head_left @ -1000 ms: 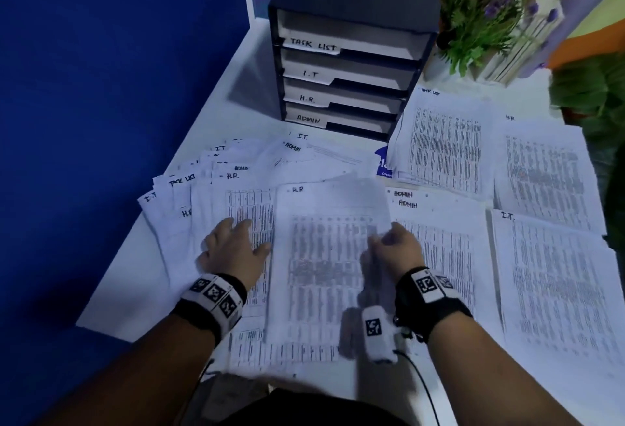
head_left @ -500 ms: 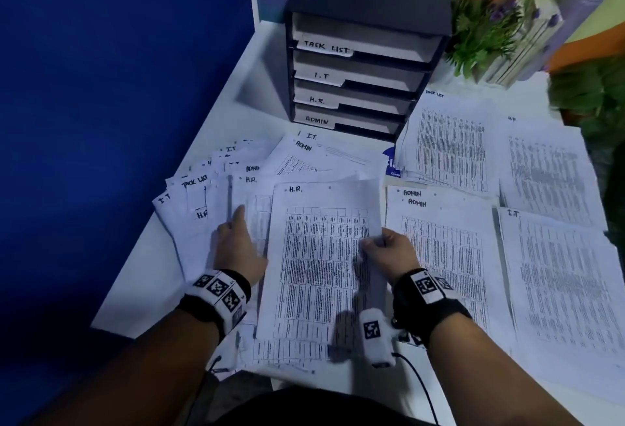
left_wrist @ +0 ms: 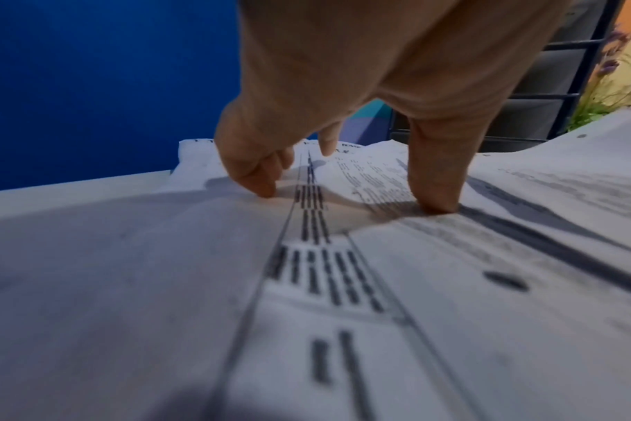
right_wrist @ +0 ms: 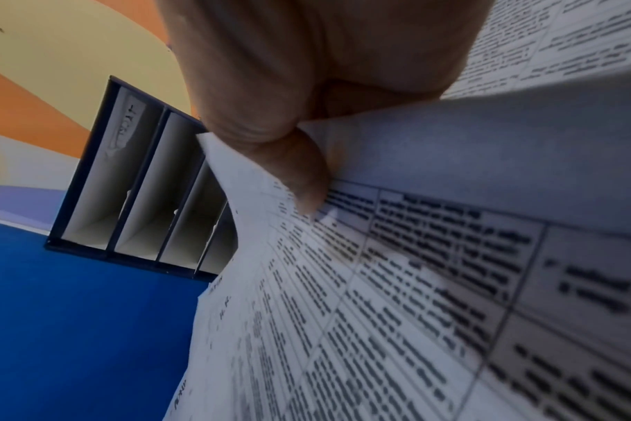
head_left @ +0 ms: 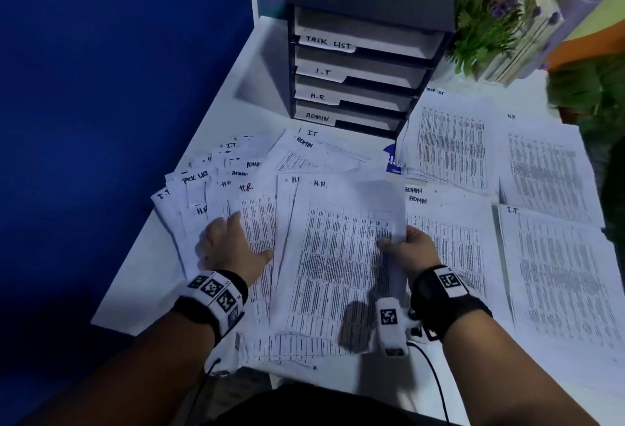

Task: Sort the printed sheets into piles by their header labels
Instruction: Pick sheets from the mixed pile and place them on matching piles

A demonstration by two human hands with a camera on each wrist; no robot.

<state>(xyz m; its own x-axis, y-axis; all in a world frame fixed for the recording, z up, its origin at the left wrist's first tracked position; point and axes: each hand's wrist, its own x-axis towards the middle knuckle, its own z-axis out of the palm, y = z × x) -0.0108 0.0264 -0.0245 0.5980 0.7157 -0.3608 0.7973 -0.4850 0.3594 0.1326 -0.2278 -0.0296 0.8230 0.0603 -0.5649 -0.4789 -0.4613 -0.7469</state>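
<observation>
Drawer unit (head_left: 358,63) and plant (head_left: 487,23) block the desk's rear.

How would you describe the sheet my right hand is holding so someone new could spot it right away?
Start at the black drawer unit at the back of the white table and come straight toward the person. The H.R. sheet lies in front of them, between the fanned unsorted sheets and the ADMIN pile. Alone among them, its right edge is lifted and pinched by the right hand.

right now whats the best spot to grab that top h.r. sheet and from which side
Pinch the H.R. sheet at its right long edge, coming from the right. That edge is curled up off the spread, where the right hand already pinches it; the left hand presses down the sheets beside it.
</observation>
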